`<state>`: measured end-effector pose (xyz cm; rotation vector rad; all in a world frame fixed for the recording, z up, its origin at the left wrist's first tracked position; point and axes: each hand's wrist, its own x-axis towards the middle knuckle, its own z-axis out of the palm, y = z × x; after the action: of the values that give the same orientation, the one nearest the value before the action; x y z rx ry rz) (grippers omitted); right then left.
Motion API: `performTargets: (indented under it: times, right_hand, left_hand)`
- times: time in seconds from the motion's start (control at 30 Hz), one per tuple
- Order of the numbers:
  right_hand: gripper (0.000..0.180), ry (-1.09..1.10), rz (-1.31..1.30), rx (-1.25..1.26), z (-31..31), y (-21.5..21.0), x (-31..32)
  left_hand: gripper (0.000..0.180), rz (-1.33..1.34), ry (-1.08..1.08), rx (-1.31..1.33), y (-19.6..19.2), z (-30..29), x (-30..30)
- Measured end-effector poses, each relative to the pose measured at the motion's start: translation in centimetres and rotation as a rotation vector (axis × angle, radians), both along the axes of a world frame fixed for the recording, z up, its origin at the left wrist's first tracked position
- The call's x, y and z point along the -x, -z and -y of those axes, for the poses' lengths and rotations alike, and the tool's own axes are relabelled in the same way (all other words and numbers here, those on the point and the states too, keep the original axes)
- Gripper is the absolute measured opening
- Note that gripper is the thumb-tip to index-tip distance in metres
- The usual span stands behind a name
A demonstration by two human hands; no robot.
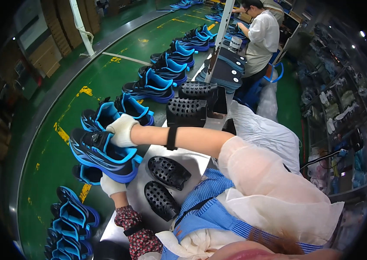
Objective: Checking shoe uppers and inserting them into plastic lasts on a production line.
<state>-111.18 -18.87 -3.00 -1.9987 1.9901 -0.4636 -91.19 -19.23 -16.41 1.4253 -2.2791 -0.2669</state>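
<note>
On the green conveyor belt [101, 82] pairs of blue shoes are riding away finished, while the gloved right hand [122, 130] and left hand [112, 185] are both clamping a blue-and-black sneaker [101, 154] above it, not yet released.

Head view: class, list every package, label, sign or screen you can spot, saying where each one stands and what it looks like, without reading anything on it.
Stacked cardboard boxes: upper left beside the green floor, brown, rectangular.
Pale wall board: far upper left, flat rectangle, too blurred to tell more.
Yellow floor markings: painted patches on the green conveyor, worn.
No screen shows.
</note>
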Motion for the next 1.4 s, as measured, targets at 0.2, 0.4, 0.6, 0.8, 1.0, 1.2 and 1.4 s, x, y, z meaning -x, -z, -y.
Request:
performTargets:
  times: [0.2, 0.4, 0.6, 0.8, 1.0, 1.2, 1.4]
  right_hand:
    - [0.026, 0.152, 0.086, -0.11, 3.1, 4.4, 1.4]
    - [0.021, -0.015, -0.245, -0.166, 4.1, 5.2, 1.6]
    - [0.017, -0.126, -0.475, -0.235, 4.5, 5.8, -0.6]
    - [0.02, -0.13, -0.467, -0.264, 4.4, 5.7, -0.3]
    - [0.019, -0.127, -0.499, -0.245, 4.4, 6.0, -0.7]
    - [0.019, -0.153, -0.575, -0.198, 5.6, 7.5, 0.1]
    - [0.02, -0.252, -0.913, -0.253, 6.9, 7.4, 5.7]
  left_hand:
    - [0.017, -0.126, 0.025, 0.108, -0.9, -0.3, 0.5]
    - [0.013, -0.141, 0.03, 0.156, -0.3, 0.0, 0.5]
    - [0.015, -0.168, 0.038, 0.166, -0.1, 0.1, 0.3]
    - [0.015, -0.193, 0.053, 0.181, 0.1, 0.2, 0.3]
    - [0.016, -0.201, 0.038, 0.151, -0.1, 0.1, 0.2]
    - [0.016, -0.195, 0.04, 0.152, 0.0, 0.2, -0.3]
    - [0.015, -0.228, 0.053, 0.133, 0.2, 0.6, -0.6]
